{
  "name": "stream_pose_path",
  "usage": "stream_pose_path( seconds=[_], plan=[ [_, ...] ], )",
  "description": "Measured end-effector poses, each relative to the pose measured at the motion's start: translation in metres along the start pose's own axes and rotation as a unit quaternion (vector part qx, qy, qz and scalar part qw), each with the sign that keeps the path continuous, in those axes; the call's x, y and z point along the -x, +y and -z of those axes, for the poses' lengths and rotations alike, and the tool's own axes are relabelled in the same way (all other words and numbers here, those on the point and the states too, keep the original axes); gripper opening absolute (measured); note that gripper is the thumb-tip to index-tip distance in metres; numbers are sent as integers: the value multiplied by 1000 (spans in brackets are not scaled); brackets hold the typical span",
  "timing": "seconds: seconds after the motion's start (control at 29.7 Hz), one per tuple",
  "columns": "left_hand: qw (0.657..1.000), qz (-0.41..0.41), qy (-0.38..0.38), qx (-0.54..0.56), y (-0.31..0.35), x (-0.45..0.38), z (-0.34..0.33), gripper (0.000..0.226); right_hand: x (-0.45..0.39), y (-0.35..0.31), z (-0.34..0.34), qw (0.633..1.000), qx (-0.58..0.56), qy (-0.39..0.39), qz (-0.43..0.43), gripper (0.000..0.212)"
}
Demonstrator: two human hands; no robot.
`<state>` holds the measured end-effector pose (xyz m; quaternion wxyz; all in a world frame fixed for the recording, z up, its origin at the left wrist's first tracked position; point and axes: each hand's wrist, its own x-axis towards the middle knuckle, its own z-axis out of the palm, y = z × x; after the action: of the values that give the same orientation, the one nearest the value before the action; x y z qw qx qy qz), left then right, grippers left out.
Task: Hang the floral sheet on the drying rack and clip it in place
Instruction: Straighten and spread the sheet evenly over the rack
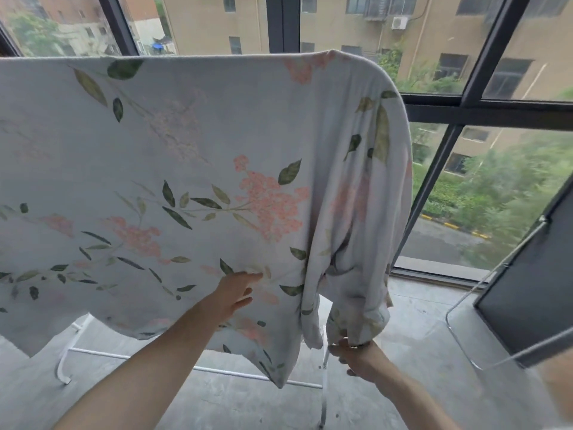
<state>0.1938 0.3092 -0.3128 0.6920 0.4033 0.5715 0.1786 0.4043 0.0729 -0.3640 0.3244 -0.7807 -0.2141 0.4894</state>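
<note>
Both hands work the floral sheet [186, 156]: right hand [359, 356] grips its bunched corner, left hand [235, 294] lies flat, so pull down gently.

Floral sheet [192, 156] drapes over the drying rack's top and blocks any reach through to the window [434, 41] behind it. Open floor [217, 398] lies below the sheet's hem, crossed only by the white rack base bar [217, 369]. Right of the sheet, a dark panel on a wire stand [524, 290] narrows the passage.
</note>
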Motion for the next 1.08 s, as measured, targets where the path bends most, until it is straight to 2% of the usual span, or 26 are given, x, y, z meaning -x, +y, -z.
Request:
stream_pose_path(
  seconds=[0.07,0.13,0.17,0.24,0.34,0.4,0.47,0.54,0.61,0.67,0.74,0.87,0.98,1.08],
  plan=[
    [999,28,20,-32,-10,-7,14,69,11,-29,-23,996,-66,-38,36,58],
    [999,36,25,-14,-15,-14,25,82,21,-61,-34,977,-194,-21,86,53],
    [999,38,22,-6,-14,-15,28,84,28,-76,-36,959,-271,-1,87,45],
    [999,33,-7,8,-8,-14,32,73,30,-88,-40,907,-410,63,73,35],
    [997,21,-59,42,0,-17,35,61,28,-78,-42,837,-523,155,36,52],
    [995,12,-80,60,8,-20,36,57,23,-70,-39,812,-544,210,31,63],
    [993,3,-88,79,14,-24,36,65,23,-69,-32,802,-543,246,40,67],
    [990,-9,-101,95,20,-29,38,80,26,-75,-28,807,-530,253,59,59],
    [988,-23,-118,100,23,-31,36,87,28,-80,-28,818,-515,245,82,39],
    [987,-47,-128,87,26,-29,30,75,28,-86,-28,838,-488,226,95,28],
    [984,-77,-149,62,33,-20,22,56,25,-91,-27,847,-474,221,90,28],
    [972,-159,-165,-47,45,1,1,30,15,-83,-8,810,-522,257,65,20],
    [929,-248,-217,-167,38,16,-15,37,11,-71,8,797,-518,304,67,25],
    [859,-348,-246,-285,28,31,-32,43,6,-54,20,785,-510,351,31,32]
  ],
)
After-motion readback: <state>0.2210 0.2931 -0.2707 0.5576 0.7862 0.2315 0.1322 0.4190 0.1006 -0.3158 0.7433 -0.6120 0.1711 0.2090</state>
